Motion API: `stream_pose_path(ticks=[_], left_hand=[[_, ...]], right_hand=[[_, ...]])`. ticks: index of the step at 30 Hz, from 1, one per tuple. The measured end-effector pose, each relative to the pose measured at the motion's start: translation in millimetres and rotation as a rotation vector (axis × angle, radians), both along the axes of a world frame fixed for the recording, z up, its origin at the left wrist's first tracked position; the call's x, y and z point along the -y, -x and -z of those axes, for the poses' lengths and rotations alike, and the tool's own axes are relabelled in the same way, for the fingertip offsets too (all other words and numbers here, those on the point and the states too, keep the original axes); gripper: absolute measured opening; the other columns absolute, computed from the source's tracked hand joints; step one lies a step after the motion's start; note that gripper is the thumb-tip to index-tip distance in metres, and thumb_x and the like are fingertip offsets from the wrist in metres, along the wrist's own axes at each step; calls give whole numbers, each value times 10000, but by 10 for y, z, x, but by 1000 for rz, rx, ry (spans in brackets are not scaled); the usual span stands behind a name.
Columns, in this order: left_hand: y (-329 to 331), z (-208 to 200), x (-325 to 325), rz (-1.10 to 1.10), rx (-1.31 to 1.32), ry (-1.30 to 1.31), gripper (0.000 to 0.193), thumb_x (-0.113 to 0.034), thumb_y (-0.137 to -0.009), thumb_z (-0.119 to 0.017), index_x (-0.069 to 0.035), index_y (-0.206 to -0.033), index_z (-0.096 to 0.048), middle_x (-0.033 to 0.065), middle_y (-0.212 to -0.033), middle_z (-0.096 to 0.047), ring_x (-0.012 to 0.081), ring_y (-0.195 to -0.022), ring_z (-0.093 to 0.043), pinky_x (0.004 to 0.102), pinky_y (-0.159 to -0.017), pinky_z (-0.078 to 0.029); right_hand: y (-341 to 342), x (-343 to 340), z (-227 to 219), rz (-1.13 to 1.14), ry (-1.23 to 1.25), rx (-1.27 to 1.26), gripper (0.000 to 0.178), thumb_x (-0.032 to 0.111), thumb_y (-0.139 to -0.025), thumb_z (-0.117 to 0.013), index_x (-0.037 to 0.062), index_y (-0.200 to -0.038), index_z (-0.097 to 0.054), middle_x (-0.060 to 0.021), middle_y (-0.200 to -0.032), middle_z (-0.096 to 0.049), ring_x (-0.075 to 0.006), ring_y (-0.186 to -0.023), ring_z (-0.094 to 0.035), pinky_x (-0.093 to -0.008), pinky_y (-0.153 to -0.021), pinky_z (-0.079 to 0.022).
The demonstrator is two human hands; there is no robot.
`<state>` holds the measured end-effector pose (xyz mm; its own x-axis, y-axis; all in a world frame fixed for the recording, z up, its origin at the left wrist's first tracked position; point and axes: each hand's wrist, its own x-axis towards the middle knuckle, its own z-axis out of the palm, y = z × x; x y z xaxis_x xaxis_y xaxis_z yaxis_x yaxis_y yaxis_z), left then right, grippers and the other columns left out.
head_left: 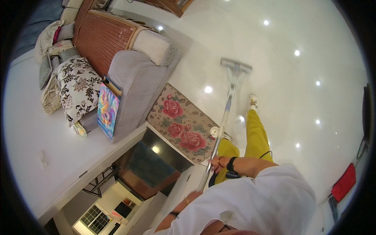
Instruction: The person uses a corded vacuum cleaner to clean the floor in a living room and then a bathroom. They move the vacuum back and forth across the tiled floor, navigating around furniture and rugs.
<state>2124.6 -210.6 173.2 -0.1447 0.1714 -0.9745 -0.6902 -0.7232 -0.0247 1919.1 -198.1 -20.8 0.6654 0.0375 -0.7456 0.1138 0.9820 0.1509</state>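
Observation:
A flat mop [225,116] with a pale, long handle slants across the view, its wide head [236,65] resting on the glossy white floor [282,86] ahead of my feet. The head looks slightly smeared by motion. My right hand [216,163], below a black wristband, is closed around the handle partway up. Close to the handle's upper end, my left hand [192,196] is wrapped round it too; its fingers show only in part. The handle crosses over one of my white shoes and the edge of a rose-patterned mat [176,125].
Left of the mat stands a grey sofa [135,74] with a reddish-brown woven cover and several cushions [80,86]. A colourful picture board [107,107] leans against its side. A doorway [147,164] lies at lower left. Something red [344,183] hangs at the far right.

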Motion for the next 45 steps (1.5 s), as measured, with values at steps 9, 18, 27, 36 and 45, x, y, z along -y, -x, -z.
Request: stream_pose_path(ticks=[9, 18, 27, 36, 45], left_hand=[[89, -197, -344, -75, 190, 53, 372, -388, -818, -401, -45, -716, -501, 88, -570, -515, 156, -445, -486, 257, -424, -376], [3119, 1040, 1279, 27, -154, 337, 385, -390, -822, -399, -39, -692, -488, 72, -489, -481, 163, -379, -456, 269, -358, -362], [5860, 1812, 2235, -161, -285, 159, 411, -446, -773, -487, -56, -683, -397, 67, -506, -435, 179, -379, -434, 317, -367, -395], [3936, 2056, 1315, 318, -168, 251, 482, -479, -793, -420, -27, -634, -475, 56, -441, -448, 173, -361, -446, 289, -373, -363], [599, 427, 275, 338, 172, 30, 404, -419, -800, -447, -22, -814, -520, 84, -575, -532, 206, -492, -529, 331, -453, -409]], right_hand=[[183, 153, 460, 235, -9, -282, 222, 221, -766, -498, 20, -842, -555, -108, -817, -561, -195, -722, -568, -334, -572, -479], [3231, 2420, 1354, 539, 651, -944, 650, 69, -677, -567, 30, -1198, -181, -221, -927, -497, -264, -662, -553, -347, -459, -461], [5396, 2762, 781, 560, 597, -1180, 440, 172, -807, -436, 43, -1183, -247, -157, -762, -506, -226, -510, -531, -318, -441, -470], [3631, 1400, 1722, 517, 598, -1171, 468, 291, -784, -501, 18, -1097, -285, -155, -923, -483, -252, -835, -483, -409, -702, -426], [463, -146, 180, 235, -182, 298, 487, 436, -745, -520, 85, -1078, -468, -89, -1092, -476, -210, -1006, -467, -366, -830, -389]])
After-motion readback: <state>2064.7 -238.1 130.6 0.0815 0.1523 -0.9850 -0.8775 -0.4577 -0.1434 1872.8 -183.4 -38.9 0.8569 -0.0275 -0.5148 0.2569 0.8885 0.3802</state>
